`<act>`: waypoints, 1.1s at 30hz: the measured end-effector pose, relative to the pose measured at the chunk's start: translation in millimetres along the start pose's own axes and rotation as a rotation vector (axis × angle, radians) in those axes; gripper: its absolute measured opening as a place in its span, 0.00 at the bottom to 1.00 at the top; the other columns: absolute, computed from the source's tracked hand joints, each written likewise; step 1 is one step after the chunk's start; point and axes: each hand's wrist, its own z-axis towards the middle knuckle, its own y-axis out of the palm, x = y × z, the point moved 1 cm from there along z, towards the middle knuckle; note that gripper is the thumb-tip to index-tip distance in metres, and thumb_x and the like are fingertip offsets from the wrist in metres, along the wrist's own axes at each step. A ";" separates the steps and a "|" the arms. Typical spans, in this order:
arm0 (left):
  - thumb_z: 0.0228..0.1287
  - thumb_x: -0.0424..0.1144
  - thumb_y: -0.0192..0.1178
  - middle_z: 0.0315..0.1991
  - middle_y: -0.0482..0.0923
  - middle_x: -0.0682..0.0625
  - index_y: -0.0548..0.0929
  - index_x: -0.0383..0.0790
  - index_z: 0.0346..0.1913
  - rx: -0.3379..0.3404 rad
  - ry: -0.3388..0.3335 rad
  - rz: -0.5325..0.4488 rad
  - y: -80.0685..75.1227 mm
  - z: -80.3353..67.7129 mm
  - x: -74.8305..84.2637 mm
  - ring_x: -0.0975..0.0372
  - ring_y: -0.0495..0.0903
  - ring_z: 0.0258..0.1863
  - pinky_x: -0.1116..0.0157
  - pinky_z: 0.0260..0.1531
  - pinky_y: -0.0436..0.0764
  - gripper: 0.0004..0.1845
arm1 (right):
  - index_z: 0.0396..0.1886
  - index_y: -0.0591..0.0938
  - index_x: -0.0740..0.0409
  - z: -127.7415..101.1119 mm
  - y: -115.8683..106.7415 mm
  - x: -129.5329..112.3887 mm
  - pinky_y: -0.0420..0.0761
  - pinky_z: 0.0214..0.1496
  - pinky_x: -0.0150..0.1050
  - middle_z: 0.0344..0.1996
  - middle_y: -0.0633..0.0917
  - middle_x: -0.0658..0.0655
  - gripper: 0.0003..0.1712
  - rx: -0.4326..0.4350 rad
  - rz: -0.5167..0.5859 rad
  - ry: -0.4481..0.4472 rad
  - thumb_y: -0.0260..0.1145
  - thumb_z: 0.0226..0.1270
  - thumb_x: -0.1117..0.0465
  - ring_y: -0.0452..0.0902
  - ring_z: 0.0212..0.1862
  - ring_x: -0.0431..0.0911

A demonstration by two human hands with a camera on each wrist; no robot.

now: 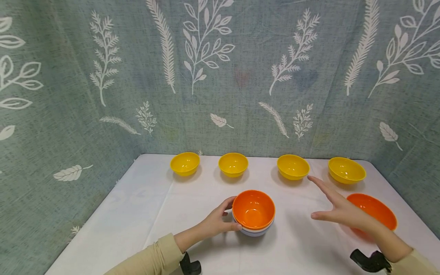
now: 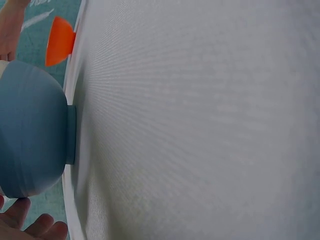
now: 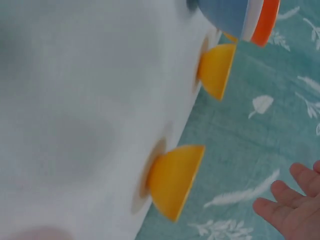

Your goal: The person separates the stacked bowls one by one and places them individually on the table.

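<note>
Bowl stack (image 1: 253,214), upright at the near middle of the white-covered counter (image 1: 185,202): shows an orange bowl (image 1: 253,208) on top, with a white bowl (image 3: 252,20) and a blue-grey bowl (image 2: 32,127) beneath, nested mouth-up and close-fitting, so probably easy to handle as one piece. Rests on the foot (image 2: 71,135) of the lowest bowl, hence likely stable on its own. At its left side, the left hand (image 1: 216,221), thumb toward the front and fingers curved round behind, holding from one side only, perhaps to keep the nest from sliding or tipping. Across from it, the right hand (image 1: 338,210), raised over the counter, fingers spread and thumb well apart, holding nothing and not touching the stack. Below the right forearm (image 1: 385,240) and partly hidden by it, a red-orange bowl (image 1: 376,206), mouth-up near the right edge, seemingly set aside from the stack. Farther off, four yellow bowls (image 1: 185,164) in a row along the far edge, mouth-up and apart from one another, probably for grasping singly without bumping a neighbour. Last, a grey-green curtain (image 1: 240,126) with white leaf prints, hung behind the counter, perhaps to screen off the background.
</note>
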 end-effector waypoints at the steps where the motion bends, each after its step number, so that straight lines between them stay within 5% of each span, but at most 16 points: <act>1: 0.51 0.52 0.66 0.64 0.63 0.46 0.56 0.43 0.68 0.000 0.000 -0.001 -0.1 -0.1 0.1 0.53 0.63 0.62 0.53 0.57 0.67 0.44 | 0.72 0.47 0.49 1.7 2.4 -0.3 0.52 0.53 0.74 0.70 0.50 0.64 0.54 -0.003 0.004 -0.014 0.70 0.52 0.54 0.44 0.67 0.67; 20: 0.50 0.53 0.67 0.64 0.64 0.45 0.56 0.41 0.68 0.009 0.006 0.006 0.9 -1.8 1.0 0.52 0.64 0.61 0.53 0.57 0.67 0.46 | 0.71 0.50 0.57 30.4 48.8 -7.8 0.57 0.59 0.68 0.69 0.55 0.63 0.53 -0.075 0.091 -0.178 0.71 0.51 0.54 0.51 0.66 0.63; 33: 0.50 0.53 0.67 0.64 0.63 0.45 0.57 0.40 0.68 0.016 0.010 0.007 1.4 -2.1 0.4 0.51 0.64 0.61 0.52 0.57 0.68 0.45 | 0.71 0.51 0.59 45.7 72.0 -20.4 0.54 0.62 0.65 0.69 0.56 0.61 0.54 -0.171 0.135 -0.180 0.72 0.49 0.52 0.49 0.69 0.60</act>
